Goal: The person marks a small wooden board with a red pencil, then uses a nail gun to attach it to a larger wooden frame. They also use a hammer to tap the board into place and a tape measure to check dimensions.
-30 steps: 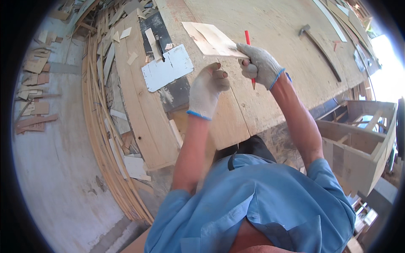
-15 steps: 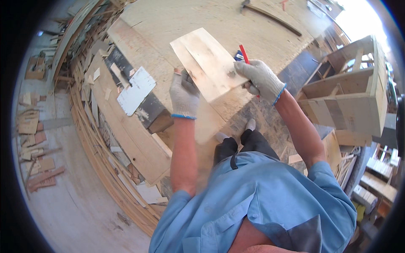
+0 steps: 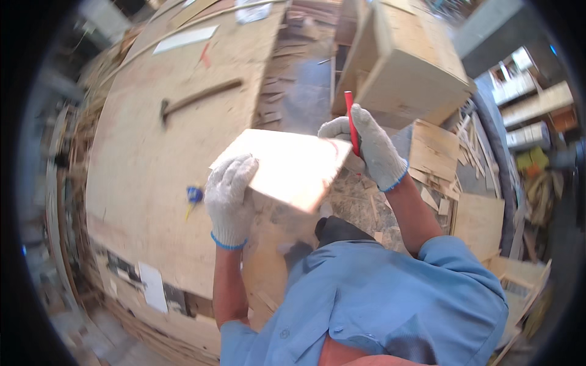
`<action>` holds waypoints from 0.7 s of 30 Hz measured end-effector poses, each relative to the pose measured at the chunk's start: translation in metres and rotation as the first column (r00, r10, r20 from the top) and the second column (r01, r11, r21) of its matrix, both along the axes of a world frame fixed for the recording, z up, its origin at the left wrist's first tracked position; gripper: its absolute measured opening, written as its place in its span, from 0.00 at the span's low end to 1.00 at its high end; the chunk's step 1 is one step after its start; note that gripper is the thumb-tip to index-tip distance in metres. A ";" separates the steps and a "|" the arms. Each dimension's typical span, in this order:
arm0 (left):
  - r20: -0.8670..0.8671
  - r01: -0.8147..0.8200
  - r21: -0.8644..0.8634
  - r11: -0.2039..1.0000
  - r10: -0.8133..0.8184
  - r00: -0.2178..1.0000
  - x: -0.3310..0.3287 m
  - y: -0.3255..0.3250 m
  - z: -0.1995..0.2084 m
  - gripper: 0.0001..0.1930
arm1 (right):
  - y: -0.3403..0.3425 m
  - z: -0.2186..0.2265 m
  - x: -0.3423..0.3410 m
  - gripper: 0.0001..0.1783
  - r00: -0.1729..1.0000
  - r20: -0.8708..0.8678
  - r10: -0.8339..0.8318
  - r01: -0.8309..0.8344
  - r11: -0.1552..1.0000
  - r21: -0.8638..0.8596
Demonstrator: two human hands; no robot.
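Note:
A short wooden board [image 3: 293, 168], brightly lit on its upper face, is held up in front of my body. My gloved left hand [image 3: 231, 189] is closed on the board's left end, its fingers lying over the top face. A red pencil [image 3: 352, 125] stands nearly upright in my gloved right hand [image 3: 375, 143], between the thumb and fingers. That hand is at the board's right end; whether its fingers touch the wood I cannot tell. Both gloves are white knit with blue cuffs.
A big plywood sheet [image 3: 152, 140] spreads at the left, bearing a hammer [image 3: 201, 99], a blue tape measure [image 3: 194, 194] and a white strip [image 3: 185, 39]. A wooden cabinet box [image 3: 415, 61] stands at the far right. Offcuts [image 3: 433, 149] lie on the floor below it.
My view has swung to the right, bringing the cabinet nearer the middle. The board has turned more crosswise and tilted into the light. My left hand now lies over its end.

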State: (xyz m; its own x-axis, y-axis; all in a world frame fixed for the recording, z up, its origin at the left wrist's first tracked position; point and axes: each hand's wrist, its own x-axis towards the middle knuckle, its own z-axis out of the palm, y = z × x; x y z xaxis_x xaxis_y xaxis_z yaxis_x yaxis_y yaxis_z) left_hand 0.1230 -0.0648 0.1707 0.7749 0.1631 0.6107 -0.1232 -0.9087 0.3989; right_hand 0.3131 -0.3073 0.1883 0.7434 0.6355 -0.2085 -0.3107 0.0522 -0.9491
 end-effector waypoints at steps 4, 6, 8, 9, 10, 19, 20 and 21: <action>0.044 0.216 0.216 0.952 -0.231 0.972 0.089 -0.035 0.034 0.22 | -0.075 0.040 0.017 0.32 0.967 0.219 -0.131 0.126 0.991 0.035; 0.054 0.320 0.281 0.905 -0.348 0.936 0.137 -0.049 0.053 0.24 | -0.098 0.051 0.021 0.24 0.903 0.291 -0.315 0.333 0.943 -0.013; 0.079 0.345 0.369 0.863 -0.399 0.913 0.192 -0.059 0.064 0.27 | -0.111 0.052 0.032 0.19 0.815 0.315 -0.487 0.514 0.858 -0.004; 0.107 0.340 0.381 0.860 -0.407 0.907 0.224 -0.065 0.068 0.29 | -0.112 0.051 0.043 0.17 0.768 0.293 -0.569 0.589 0.808 0.026; 0.154 0.321 0.383 0.866 -0.402 0.902 0.255 -0.069 0.065 0.29 | -0.113 0.049 0.054 0.15 0.717 0.269 -0.643 0.655 0.753 0.055; 0.093 0.346 -0.699 0.626 -0.400 0.912 0.442 -0.111 0.008 0.25 | -0.117 0.012 0.182 0.16 0.498 0.313 -0.808 0.862 0.500 -0.081; 0.080 0.343 -0.728 0.594 -0.423 0.902 0.446 -0.118 0.008 0.27 | -0.122 0.005 0.188 0.16 0.473 0.348 -0.809 0.874 0.481 -0.069; 0.056 0.329 -0.759 0.562 -0.447 0.893 0.448 -0.126 0.002 0.29 | -0.126 -0.009 0.191 0.16 0.452 0.377 -0.808 0.884 0.463 -0.067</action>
State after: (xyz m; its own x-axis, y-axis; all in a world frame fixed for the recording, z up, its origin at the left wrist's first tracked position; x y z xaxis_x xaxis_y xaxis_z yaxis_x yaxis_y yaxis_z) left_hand 0.5713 -0.1908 0.1731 0.9332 0.1703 0.3164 -0.2866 -0.1782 0.9413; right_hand 0.5042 -0.4332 0.1794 0.9229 -0.3823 0.0457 0.0205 -0.0697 -0.9974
